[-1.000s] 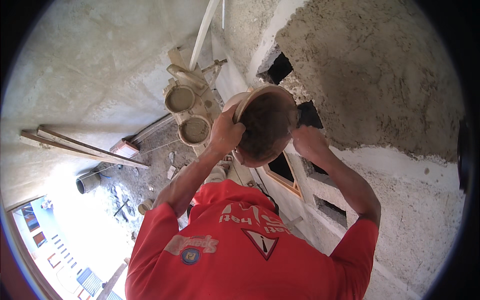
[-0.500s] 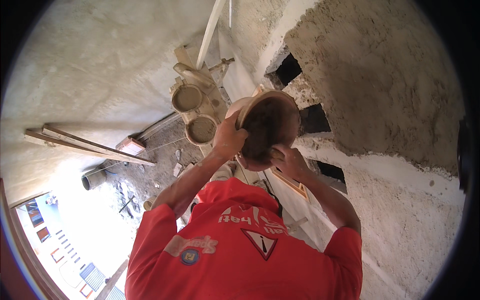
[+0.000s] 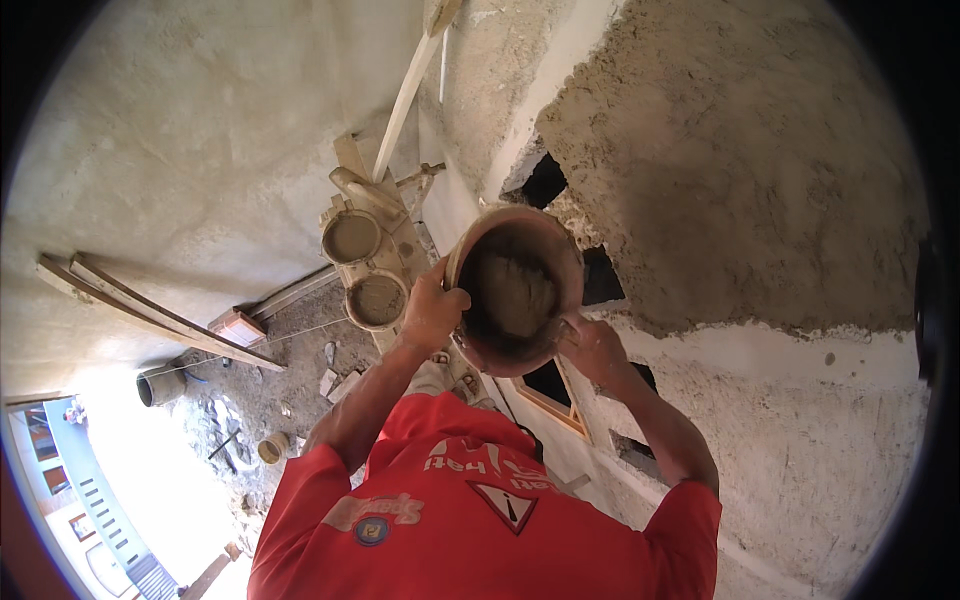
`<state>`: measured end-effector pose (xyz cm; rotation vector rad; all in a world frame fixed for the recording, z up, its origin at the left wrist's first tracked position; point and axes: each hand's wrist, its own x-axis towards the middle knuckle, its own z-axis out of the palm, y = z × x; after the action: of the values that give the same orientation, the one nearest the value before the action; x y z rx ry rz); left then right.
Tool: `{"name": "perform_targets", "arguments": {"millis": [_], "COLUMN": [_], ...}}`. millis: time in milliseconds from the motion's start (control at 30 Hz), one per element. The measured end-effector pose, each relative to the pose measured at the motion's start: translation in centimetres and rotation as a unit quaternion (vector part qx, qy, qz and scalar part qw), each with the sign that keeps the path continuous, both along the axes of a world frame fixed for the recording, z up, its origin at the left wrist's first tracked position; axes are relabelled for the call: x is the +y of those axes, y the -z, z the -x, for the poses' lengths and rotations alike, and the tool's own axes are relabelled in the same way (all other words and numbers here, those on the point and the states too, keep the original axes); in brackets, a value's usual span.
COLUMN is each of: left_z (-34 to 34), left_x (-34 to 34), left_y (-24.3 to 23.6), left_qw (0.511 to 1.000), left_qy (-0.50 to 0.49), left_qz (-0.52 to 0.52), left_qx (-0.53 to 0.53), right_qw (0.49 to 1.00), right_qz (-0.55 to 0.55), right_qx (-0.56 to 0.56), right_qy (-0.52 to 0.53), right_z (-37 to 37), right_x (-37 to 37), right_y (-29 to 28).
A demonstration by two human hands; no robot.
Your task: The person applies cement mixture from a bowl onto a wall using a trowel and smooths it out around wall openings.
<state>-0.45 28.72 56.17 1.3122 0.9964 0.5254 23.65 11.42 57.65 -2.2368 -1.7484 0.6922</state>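
Observation:
A round clay-brown bucket (image 3: pixel 568 262) is held up in front of me with its mouth turned toward me. A mass of grey-brown wet mortar (image 3: pixel 518 295) lies in its bottom, and its inner wall is smeared. My left hand (image 3: pixel 435 310) is closed over the left rim, thumb inside. At the lower right rim my right hand (image 3: pixel 590 348) is closed on the bucket; its fingertips are partly hidden. Beyond the left hand, two smaller buckets, an upper one (image 3: pixel 351 210) and a lower one (image 3: pixel 376 328), stand on planks with mortar in them.
A rough wall with a darker mortar patch (image 3: pixel 740 170) rises at the right, with dark square holes (image 3: pixel 600 275) along it. A pole (image 3: pixel 405 105) leans beyond the planks (image 3: pixel 408 240). Long boards (image 3: pixel 160 305) stand at the left wall. Rubble (image 3: pixel 340 385) lies below; a wood frame (image 3: pixel 572 415) is underneath.
The bucket has tipped so its mouth faces me more and the mortar inside shows. My right hand has moved a little lower and right along the rim. The view has shifted slightly.

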Motion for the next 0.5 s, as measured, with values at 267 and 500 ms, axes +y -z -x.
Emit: {"name": "perform_targets", "arguments": {"millis": [267, 500], "left_z": [-1.1, -0.8], "left_x": [3.8, 10.8], "left_y": [-0.8, 1.1], "left_qw": [0.992, 0.994], "left_qy": [-0.057, -0.052], "left_qz": [0.009, -0.002], "left_qx": [-0.114, -0.091], "right_qw": [0.996, 0.996], "right_qz": [0.042, 0.053], "right_qx": [0.071, 0.049], "right_qy": [0.040, 0.054], "right_z": [-1.6, -0.9], "right_x": [3.8, 12.6], "right_y": [-8.4, -18.4]}}
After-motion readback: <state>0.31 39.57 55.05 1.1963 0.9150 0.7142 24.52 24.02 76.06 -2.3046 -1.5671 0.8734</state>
